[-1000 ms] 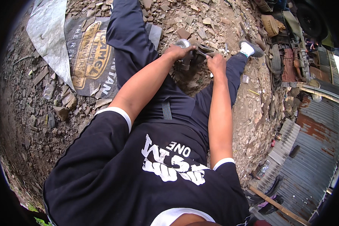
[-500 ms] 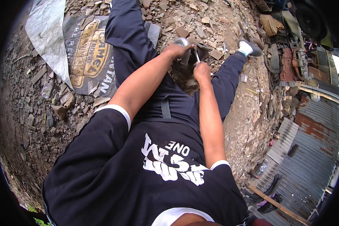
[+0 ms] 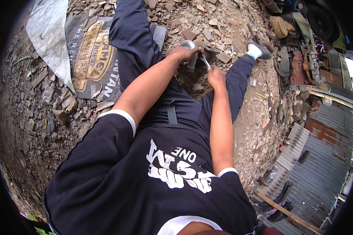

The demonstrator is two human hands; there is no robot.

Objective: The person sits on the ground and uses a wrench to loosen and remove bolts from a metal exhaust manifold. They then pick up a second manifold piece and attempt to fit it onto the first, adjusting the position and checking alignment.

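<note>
My right hand (image 3: 216, 77) is closed around the lower end of a slim silver wrench (image 3: 206, 63). The wrench's upper end meets a dark, greasy metal part (image 3: 191, 62) on the ground between my legs. This part has a rounded, shiny silver top (image 3: 189, 44) and a flat brown plate (image 3: 210, 48) on its right side. My left hand (image 3: 180, 53) grips the part from the left, its fingertips reaching toward the wrench's upper end. The underside of the part is hidden by my hands and trousers.
Broken tile and stones (image 3: 211, 19) cover the ground. A printed dark sheet (image 3: 94, 58) and a pale sheet (image 3: 51, 43) lie at the left. Scrap parts (image 3: 298, 66) and a tyre (image 3: 321, 21) stand at the upper right, corrugated metal sheets (image 3: 329, 133) below them.
My right hand has swung slightly right and down, tilting the wrench further over. My left hand has stayed on the metal part.
</note>
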